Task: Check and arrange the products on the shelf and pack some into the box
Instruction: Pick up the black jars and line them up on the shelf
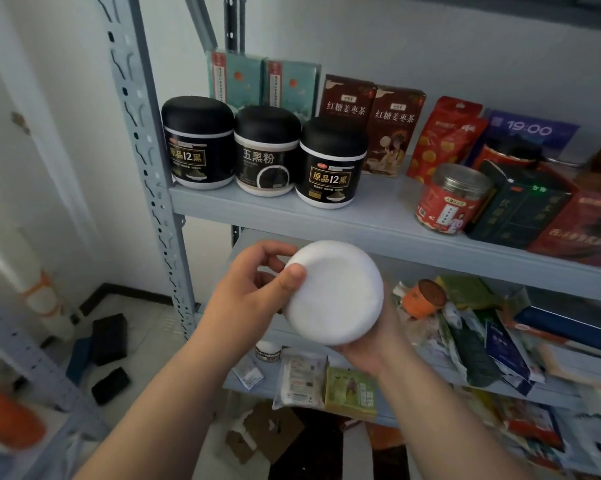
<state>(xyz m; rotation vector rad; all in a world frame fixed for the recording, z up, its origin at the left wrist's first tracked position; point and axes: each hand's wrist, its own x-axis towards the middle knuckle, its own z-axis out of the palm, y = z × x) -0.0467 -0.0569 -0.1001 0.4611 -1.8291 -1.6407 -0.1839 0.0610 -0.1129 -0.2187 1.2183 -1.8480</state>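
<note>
Fingers (273, 251) of the left hand (250, 299) curl round a white jar (333, 296). The right hand (373, 344) grips it from below, in front of the grey metal shelf (326, 216). Black-lidded jars (266, 150) stand on that shelf against a white wall (430, 46), above a pale tiled floor (146, 327).

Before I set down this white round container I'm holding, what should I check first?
1. Grip: left hand and right hand both hold the white round container: ok.
2. Label checked: only its plain white face shows: cannot tell.
3. The three black-lidded jars stand upright with labels facing out: ok.
4. Free spot on the upper shelf, between those jars and the red-labelled clear jar: ok.
5. Packing box within reach: none plainly in view: cannot tell.
</note>
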